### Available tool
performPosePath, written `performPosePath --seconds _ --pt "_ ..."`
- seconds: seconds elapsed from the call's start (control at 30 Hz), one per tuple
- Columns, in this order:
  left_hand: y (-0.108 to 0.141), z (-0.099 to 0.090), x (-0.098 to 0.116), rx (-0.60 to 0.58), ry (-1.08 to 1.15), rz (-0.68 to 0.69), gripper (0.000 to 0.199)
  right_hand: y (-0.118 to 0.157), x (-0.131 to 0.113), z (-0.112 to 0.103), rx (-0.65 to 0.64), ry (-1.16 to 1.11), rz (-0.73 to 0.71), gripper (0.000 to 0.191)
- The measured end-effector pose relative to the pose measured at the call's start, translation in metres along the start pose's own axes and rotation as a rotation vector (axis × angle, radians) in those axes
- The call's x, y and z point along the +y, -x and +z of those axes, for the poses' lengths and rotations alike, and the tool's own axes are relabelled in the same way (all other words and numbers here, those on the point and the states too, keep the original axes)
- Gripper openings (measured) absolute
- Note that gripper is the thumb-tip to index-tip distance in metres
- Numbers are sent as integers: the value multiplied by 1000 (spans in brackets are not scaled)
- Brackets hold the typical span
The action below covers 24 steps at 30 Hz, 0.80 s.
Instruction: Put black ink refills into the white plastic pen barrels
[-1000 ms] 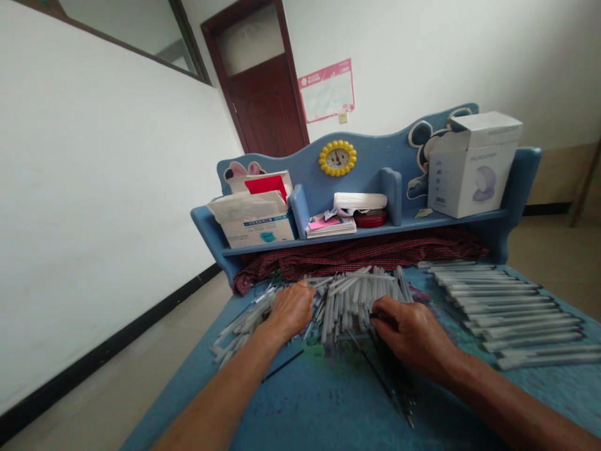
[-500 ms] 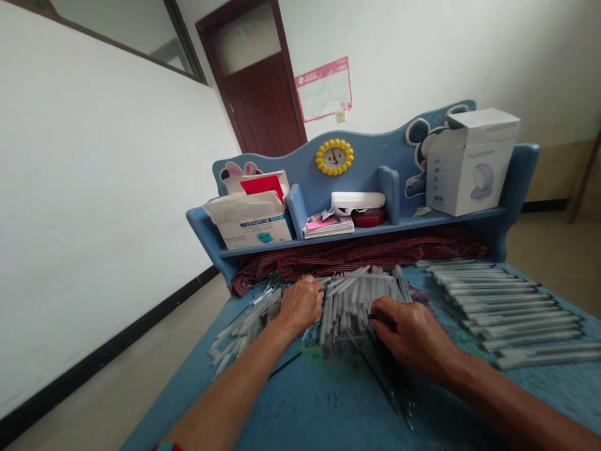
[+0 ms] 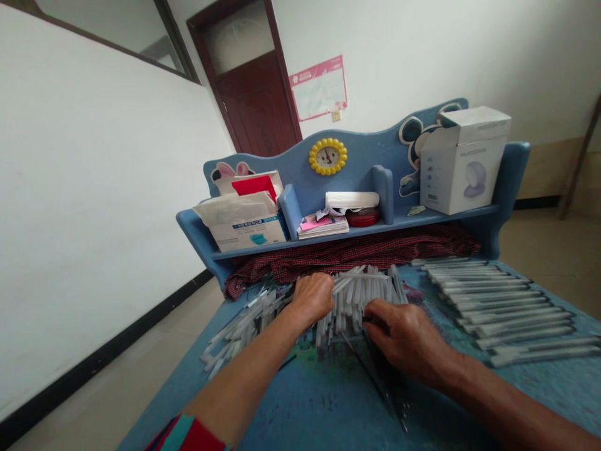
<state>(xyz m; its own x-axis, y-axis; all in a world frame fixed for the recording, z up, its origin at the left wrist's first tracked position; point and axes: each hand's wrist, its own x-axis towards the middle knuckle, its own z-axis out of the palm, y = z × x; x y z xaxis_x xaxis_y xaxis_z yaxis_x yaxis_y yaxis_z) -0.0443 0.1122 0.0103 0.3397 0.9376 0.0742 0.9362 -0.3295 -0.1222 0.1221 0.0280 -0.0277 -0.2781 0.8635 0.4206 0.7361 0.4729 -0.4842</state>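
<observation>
My left hand (image 3: 315, 297) is curled closed over the left part of a pile of whitish, translucent pen barrels (image 3: 361, 293). Its fingertips are turned away, hiding anything they hold. At the pile's front right edge, my right hand (image 3: 404, 331) pinches a thin black piece between thumb and forefinger, too small to name surely. Thin dark rods with pale tips, like pen refills (image 3: 382, 382), lie in a bunch below that hand. More loose barrels (image 3: 251, 322) are heaped to the left, behind my left forearm.
Rows of pens with dark ends (image 3: 504, 300) lie on the right of the blue table (image 3: 310, 413). A checked red cloth (image 3: 347, 250) runs beneath the blue shelf (image 3: 399, 219). The shelf carries a mask box (image 3: 248, 232), papers (image 3: 323, 228) and a white carton (image 3: 462, 163).
My left hand has shifted right over the barrel pile, and more of its striped sleeve shows. My right hand keeps its pinch in nearly the same place. The view has swung slightly.
</observation>
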Motion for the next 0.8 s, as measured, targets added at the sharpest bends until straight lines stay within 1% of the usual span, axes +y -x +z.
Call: performPosePath --seconds 0.17,0.27,0.4,0.47,0.5,0.6,0.67,0.73,0.8 --pt "-2 -4 -8 -36 96 -50 23 1 -1 0 -13 -5 -6 12" --pt "3 -11 -19 -65 203 -25 21 1 -2 0 -5 13 -13 11" --pt "21 -22 -35 -126 368 1 17 3 -3 -1 -8 24 -8 11" --pt "34 -25 -42 -141 490 -36 19 3 -4 -1 -10 18 -10 11" --pt "41 -25 -46 -146 597 -77 22 4 -4 -1 -12 12 -12 11" --pt "62 -23 -55 -151 1148 -277 31 4 -4 0 -18 5 -7 11" --pt "73 -19 -59 -141 1443 -368 34 5 -4 2 -27 9 -2 12" --pt "82 -16 -62 -128 1651 -387 34 6 -4 4 -48 6 -6 13" --pt "89 -13 -62 -118 1804 -367 33 7 -3 6 -74 -10 -23 13"
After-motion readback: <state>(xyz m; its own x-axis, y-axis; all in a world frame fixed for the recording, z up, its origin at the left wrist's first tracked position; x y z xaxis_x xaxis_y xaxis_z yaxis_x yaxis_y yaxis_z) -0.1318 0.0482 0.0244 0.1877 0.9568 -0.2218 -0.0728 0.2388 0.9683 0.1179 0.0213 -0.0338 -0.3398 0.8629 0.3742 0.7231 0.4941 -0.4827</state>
